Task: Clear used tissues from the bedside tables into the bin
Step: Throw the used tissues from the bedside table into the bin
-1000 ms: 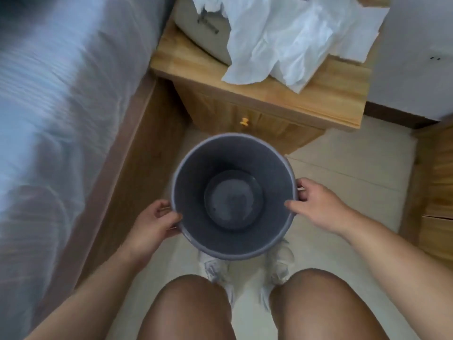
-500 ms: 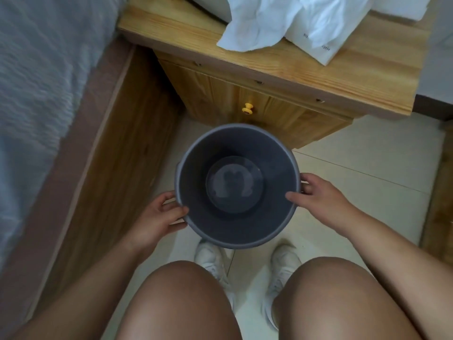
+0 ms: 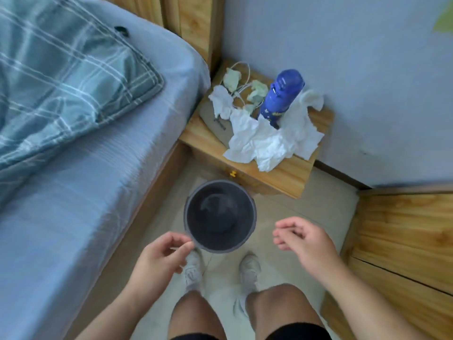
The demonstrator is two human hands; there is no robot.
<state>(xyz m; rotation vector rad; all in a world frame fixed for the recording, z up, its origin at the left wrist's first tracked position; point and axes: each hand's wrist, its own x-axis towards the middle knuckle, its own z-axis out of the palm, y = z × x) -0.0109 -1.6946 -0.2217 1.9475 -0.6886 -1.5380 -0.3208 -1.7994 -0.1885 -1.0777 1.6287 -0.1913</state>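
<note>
A dark grey round bin [image 3: 220,217] stands on the tiled floor in front of the wooden bedside table [image 3: 289,173], with nothing inside it. Crumpled white tissues [image 3: 269,141] lie piled on the table top, with a smaller white wad [image 3: 221,104] and greenish balled tissues [image 3: 257,90] behind. My left hand [image 3: 161,256] hovers at the bin's near left rim, fingers curled and apart, holding nothing. My right hand [image 3: 301,241] floats to the right of the bin, empty and loosely spread.
A blue bottle [image 3: 279,96] stands upright among the tissues, beside a white cable [image 3: 241,90] and a flat grey item [image 3: 215,121]. The bed [image 3: 85,168] with a plaid pillow [image 3: 61,74] runs along the left. Wooden furniture [image 3: 402,236] flanks the right.
Both hands have let go of the bin, which now rests on the floor. The view has risen and pulled back, so the whole bedside table top shows.
</note>
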